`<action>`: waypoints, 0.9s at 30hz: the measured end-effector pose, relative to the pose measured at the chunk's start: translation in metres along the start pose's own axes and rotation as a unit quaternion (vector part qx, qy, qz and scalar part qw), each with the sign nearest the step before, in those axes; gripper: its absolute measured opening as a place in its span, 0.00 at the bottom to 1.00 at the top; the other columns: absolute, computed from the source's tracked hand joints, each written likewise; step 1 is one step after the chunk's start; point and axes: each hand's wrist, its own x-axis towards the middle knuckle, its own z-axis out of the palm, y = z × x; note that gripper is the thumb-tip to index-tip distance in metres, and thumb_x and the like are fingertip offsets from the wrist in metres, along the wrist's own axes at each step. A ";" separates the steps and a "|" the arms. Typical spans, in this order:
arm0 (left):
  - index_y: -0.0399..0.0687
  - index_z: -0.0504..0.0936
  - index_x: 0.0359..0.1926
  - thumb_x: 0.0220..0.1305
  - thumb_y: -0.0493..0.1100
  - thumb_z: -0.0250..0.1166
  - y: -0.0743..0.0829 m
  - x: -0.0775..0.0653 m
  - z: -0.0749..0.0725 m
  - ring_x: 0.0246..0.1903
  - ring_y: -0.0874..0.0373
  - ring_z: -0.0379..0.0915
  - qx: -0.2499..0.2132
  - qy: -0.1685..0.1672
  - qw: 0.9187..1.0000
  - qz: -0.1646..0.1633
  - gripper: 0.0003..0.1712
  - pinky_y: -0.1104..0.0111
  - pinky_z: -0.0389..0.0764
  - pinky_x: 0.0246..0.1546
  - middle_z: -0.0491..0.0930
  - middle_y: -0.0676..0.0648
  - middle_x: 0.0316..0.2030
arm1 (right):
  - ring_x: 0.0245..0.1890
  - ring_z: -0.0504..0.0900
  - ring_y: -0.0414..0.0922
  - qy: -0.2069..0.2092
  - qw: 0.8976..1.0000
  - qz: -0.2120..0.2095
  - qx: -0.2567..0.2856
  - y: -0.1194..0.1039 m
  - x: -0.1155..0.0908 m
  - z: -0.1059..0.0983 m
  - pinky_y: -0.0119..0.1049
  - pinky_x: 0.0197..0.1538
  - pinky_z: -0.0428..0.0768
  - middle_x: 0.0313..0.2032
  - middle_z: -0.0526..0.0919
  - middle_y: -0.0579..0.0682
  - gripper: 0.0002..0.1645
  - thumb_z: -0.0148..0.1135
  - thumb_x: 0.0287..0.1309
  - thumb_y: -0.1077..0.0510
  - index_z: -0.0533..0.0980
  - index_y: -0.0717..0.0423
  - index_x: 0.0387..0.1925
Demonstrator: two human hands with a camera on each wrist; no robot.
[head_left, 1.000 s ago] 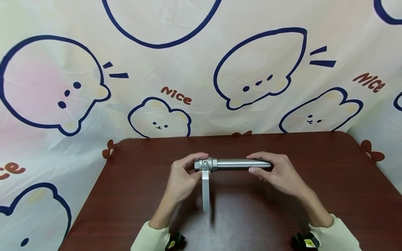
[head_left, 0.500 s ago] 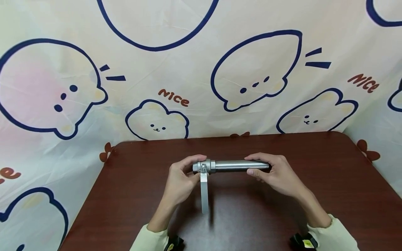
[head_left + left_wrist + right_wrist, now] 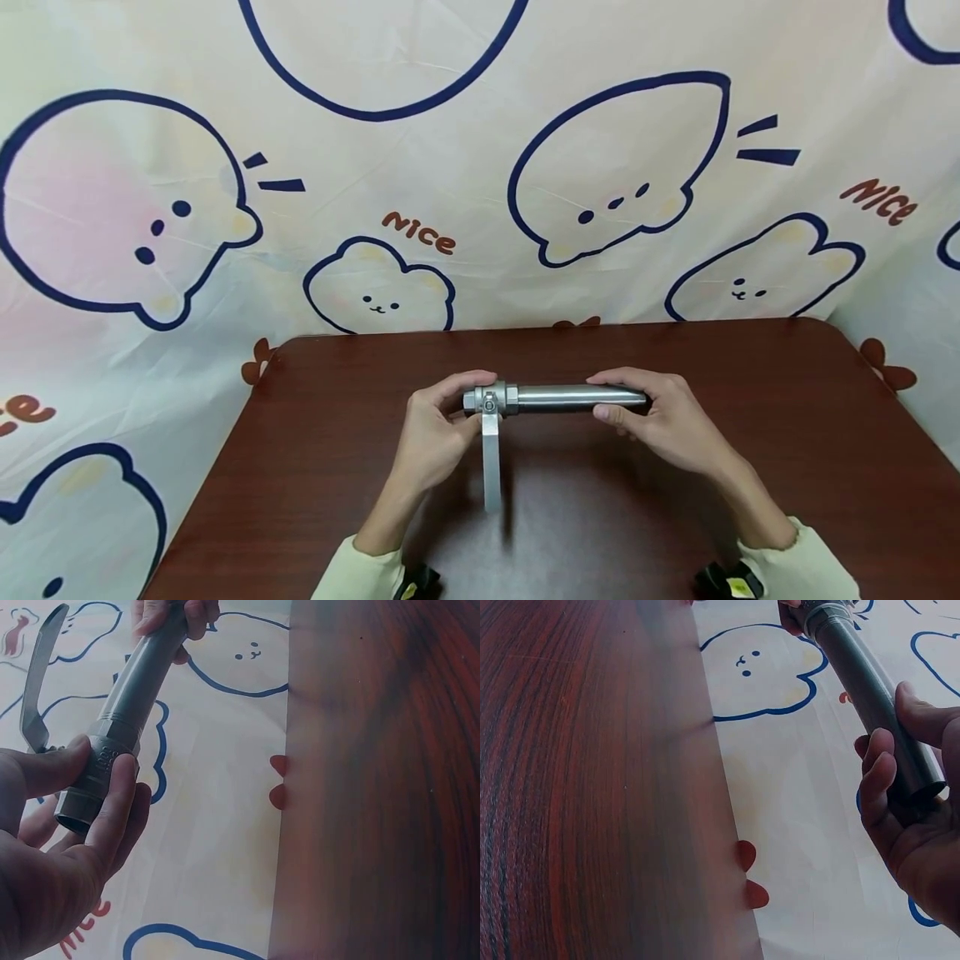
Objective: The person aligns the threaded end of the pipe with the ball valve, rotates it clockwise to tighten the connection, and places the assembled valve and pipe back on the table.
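Note:
A silver metal ball valve [image 3: 491, 398] with a long flat lever handle [image 3: 491, 467] is joined at its right end to a straight metal pipe [image 3: 558, 398]. My left hand [image 3: 433, 437] pinches the valve body between thumb and fingers, and the lever points down toward me in the head view. My right hand [image 3: 671, 417] grips the pipe's far right end with its thumb in front. The left wrist view shows the valve's open threaded end [image 3: 75, 814] beside the palm. In the right wrist view, fingers and thumb wrap around the pipe's end [image 3: 922, 780].
Valve and pipe are held level above a dark brown wooden table [image 3: 315, 467]. Behind the table hangs a pale cloth [image 3: 480, 192] printed with blue cartoon outlines. Black devices sit at both wrists, by the light sleeves [image 3: 802, 567].
Both hands keep the same hold on the valve and pipe. The whole head view shifts slightly and returns; nothing else visibly moves.

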 end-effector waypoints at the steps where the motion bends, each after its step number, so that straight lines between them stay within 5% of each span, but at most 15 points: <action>1: 0.39 0.88 0.57 0.56 0.17 0.70 0.000 0.000 0.000 0.42 0.57 0.83 -0.004 0.001 1.000 0.000 0.29 0.69 0.89 0.42 0.88 0.38 0.53 | 0.25 0.83 0.41 0.003 1.000 -0.001 -0.003 0.000 0.000 0.000 0.36 0.30 0.84 0.32 0.86 0.45 0.21 0.76 0.65 0.56 0.84 0.43 0.59; 7: 0.41 0.89 0.55 0.56 0.20 0.73 0.004 0.000 0.001 0.43 0.56 0.85 -0.011 0.013 1.000 0.002 0.27 0.67 0.90 0.44 0.89 0.38 0.51 | 0.28 0.83 0.40 0.038 0.999 -0.025 -0.018 0.000 -0.002 0.001 0.33 0.30 0.83 0.44 0.86 0.47 0.30 0.80 0.60 0.60 0.80 0.43 0.62; 14: 0.43 0.90 0.54 0.56 0.20 0.73 0.006 0.000 -0.002 0.44 0.56 0.85 -0.001 0.024 1.000 -0.001 0.26 0.67 0.90 0.46 0.89 0.39 0.49 | 0.25 0.85 0.42 0.053 0.996 -0.068 0.017 0.000 0.000 0.004 0.34 0.28 0.85 0.41 0.85 0.48 0.30 0.81 0.55 0.67 0.80 0.52 0.58; 20: 0.45 0.90 0.54 0.56 0.22 0.74 0.007 0.000 -0.003 0.45 0.55 0.85 -0.002 0.029 1.000 -0.004 0.26 0.66 0.90 0.47 0.89 0.39 0.50 | 0.25 0.84 0.39 0.071 0.993 -0.094 0.007 -0.001 0.002 0.005 0.32 0.28 0.84 0.44 0.86 0.47 0.31 0.82 0.53 0.68 0.82 0.48 0.58; 27: 0.43 0.90 0.55 0.55 0.23 0.76 0.006 0.000 -0.001 0.44 0.56 0.85 0.000 0.027 1.000 -0.010 0.26 0.67 0.90 0.46 0.90 0.40 0.49 | 0.36 0.82 0.36 0.092 0.989 -0.111 -0.027 0.001 0.001 0.005 0.28 0.34 0.81 0.47 0.88 0.42 0.31 0.84 0.50 0.66 0.85 0.45 0.55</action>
